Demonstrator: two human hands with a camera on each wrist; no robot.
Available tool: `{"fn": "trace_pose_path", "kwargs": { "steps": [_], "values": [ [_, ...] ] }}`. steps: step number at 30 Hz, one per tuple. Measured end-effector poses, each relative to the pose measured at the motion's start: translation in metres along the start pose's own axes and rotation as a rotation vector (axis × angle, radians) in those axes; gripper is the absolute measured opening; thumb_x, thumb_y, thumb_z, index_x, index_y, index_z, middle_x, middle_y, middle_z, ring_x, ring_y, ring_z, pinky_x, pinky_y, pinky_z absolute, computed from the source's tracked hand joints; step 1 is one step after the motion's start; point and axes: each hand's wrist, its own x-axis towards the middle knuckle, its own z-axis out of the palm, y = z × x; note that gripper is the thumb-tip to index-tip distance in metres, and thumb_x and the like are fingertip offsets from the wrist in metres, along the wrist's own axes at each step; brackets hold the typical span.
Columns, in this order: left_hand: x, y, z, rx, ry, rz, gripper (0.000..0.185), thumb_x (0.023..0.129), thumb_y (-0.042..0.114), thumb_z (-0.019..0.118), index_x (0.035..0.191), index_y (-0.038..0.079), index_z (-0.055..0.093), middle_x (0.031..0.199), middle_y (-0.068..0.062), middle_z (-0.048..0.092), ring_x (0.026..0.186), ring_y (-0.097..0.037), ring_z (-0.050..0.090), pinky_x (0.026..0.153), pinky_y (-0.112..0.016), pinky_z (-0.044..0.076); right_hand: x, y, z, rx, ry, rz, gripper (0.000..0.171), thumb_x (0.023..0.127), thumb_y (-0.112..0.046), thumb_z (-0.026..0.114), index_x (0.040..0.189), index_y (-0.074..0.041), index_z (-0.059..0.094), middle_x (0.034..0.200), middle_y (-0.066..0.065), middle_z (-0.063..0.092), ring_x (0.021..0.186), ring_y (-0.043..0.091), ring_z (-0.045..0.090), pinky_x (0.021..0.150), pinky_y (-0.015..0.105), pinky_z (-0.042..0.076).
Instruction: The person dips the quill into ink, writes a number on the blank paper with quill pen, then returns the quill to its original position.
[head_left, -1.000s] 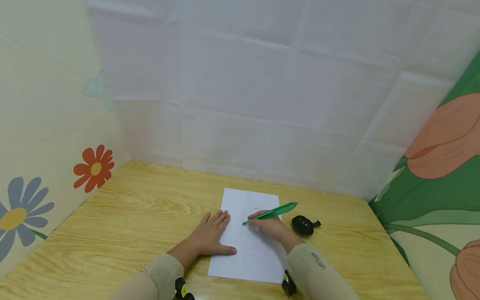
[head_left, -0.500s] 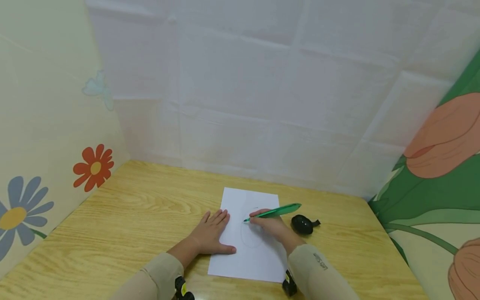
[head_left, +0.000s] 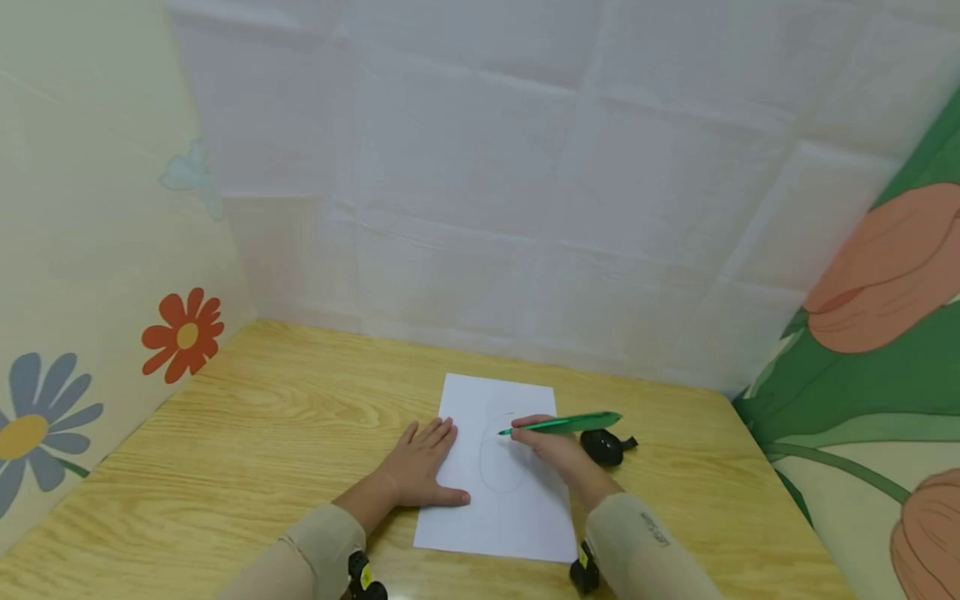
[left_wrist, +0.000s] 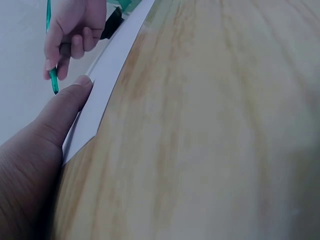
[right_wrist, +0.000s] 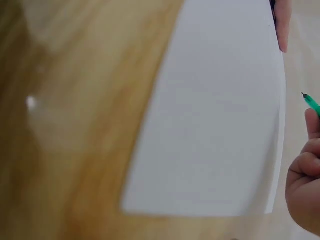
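A sheet of white paper (head_left: 495, 529) lies on the wooden table. Faint oval linework (head_left: 481, 460) shows on it. My left hand (head_left: 422, 468) rests flat on the sheet's left side, fingers spread and thumb pointing right; that thumb also appears on the paper in the left wrist view. Between thumb and fingers, my right hand (head_left: 551, 442) pinches a green pen (head_left: 570, 423) with a broad leaf-like top end. The pen lies at a low slant, its tip pointing left near the oval's upper part. Whether the tip touches the paper I cannot tell.
A glossy black rounded object with a short tab (head_left: 602, 447) sits just beyond the right forearm. Black devices (head_left: 585, 571) are worn at both wrists. Behind the table (head_left: 315, 392) hangs a white creased cloth (head_left: 465, 183), with flower-patterned sheets (head_left: 75, 250) on either side.
My right hand and the pen have moved right and slightly away from me, and the pen has tilted flatter. The oval's line now runs further up its left side. My left hand stays put.
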Motion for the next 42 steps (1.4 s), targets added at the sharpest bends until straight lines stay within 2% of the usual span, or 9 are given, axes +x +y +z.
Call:
{"fn": "trace_pose_path", "kwargs": {
  "steps": [3,9,16,19,23,29,35,39,42],
  "values": [
    [0.0,0.001,-0.002,0.008,0.001,-0.006,0.114,0.076,0.08,0.056,0.155,0.004,0.025,0.164,-0.01,0.02,0.153,-0.028,0.015,0.122,-0.056,0.008,0.0,0.001,-0.005,0.021,0.0,0.006,0.034,0.087,-0.022,0.073,0.115,-0.004,0.07,0.098,-0.001,0.073,0.084,0.014,0.053,0.074,0.026,0.044],
    [-0.001,0.001,-0.002,0.012,0.004,0.0,0.113,0.077,0.079,0.057,0.155,0.004,0.025,0.164,-0.011,0.02,0.153,-0.029,0.015,0.122,-0.056,0.007,-0.002,0.004,-0.014,0.049,0.027,0.03,0.035,0.087,-0.024,0.073,0.116,-0.004,0.07,0.107,0.002,0.073,0.095,0.014,0.059,0.085,0.031,0.046],
    [0.0,0.0,-0.001,0.008,0.011,0.009,0.114,0.076,0.079,0.058,0.155,0.003,0.025,0.164,-0.011,0.02,0.153,-0.029,0.015,0.122,-0.056,0.007,-0.003,0.009,-0.024,0.078,0.081,0.016,0.035,0.087,-0.024,0.073,0.116,-0.004,0.069,0.109,0.004,0.07,0.092,0.017,0.053,0.079,0.028,0.042],
    [0.001,0.0,-0.001,0.012,0.008,0.008,0.113,0.077,0.078,0.058,0.155,0.004,0.024,0.164,-0.011,0.02,0.153,-0.028,0.014,0.122,-0.056,0.007,-0.004,0.011,-0.03,0.068,0.088,-0.005,0.032,0.089,-0.025,0.072,0.114,-0.005,0.069,0.115,0.006,0.069,0.102,0.019,0.056,0.085,0.03,0.044],
    [0.002,0.0,-0.001,0.013,0.014,0.008,0.113,0.077,0.078,0.058,0.155,0.003,0.025,0.164,-0.012,0.02,0.153,-0.029,0.015,0.122,-0.057,0.007,-0.004,0.012,-0.037,0.078,0.104,-0.021,0.029,0.09,-0.023,0.07,0.113,-0.005,0.069,0.114,0.006,0.069,0.108,0.022,0.057,0.09,0.034,0.044],
    [0.001,0.001,-0.004,0.012,0.013,0.005,0.113,0.077,0.079,0.057,0.155,0.003,0.025,0.164,-0.011,0.02,0.153,-0.029,0.015,0.122,-0.056,0.008,-0.009,0.013,-0.047,0.085,0.149,-0.036,0.031,0.089,-0.02,0.07,0.114,-0.003,0.066,0.104,0.004,0.069,0.097,0.019,0.055,0.081,0.028,0.04],
    [0.001,0.001,-0.004,0.018,0.003,0.001,0.113,0.077,0.079,0.057,0.155,0.003,0.024,0.164,-0.012,0.019,0.153,-0.03,0.014,0.122,-0.056,0.008,-0.011,0.015,-0.061,0.129,0.143,-0.041,0.034,0.091,-0.018,0.068,0.119,0.0,0.062,0.092,-0.004,0.067,0.083,0.014,0.05,0.073,0.026,0.041],
    [0.0,0.001,-0.002,0.015,-0.002,0.003,0.114,0.077,0.079,0.057,0.155,0.002,0.024,0.164,-0.012,0.02,0.153,-0.03,0.015,0.122,-0.056,0.008,-0.014,0.018,-0.069,0.145,0.154,-0.04,0.037,0.091,-0.017,0.067,0.122,0.003,0.06,0.093,-0.001,0.073,0.082,0.01,0.055,0.072,0.022,0.044],
    [0.0,0.001,-0.001,0.009,-0.001,0.006,0.114,0.077,0.079,0.057,0.155,0.002,0.024,0.164,-0.013,0.02,0.153,-0.03,0.015,0.122,-0.056,0.008,-0.015,0.022,-0.076,0.134,0.163,-0.032,0.037,0.093,-0.019,0.065,0.124,0.001,0.06,0.1,0.003,0.074,0.089,0.008,0.06,0.078,0.021,0.045]
  ]
}}
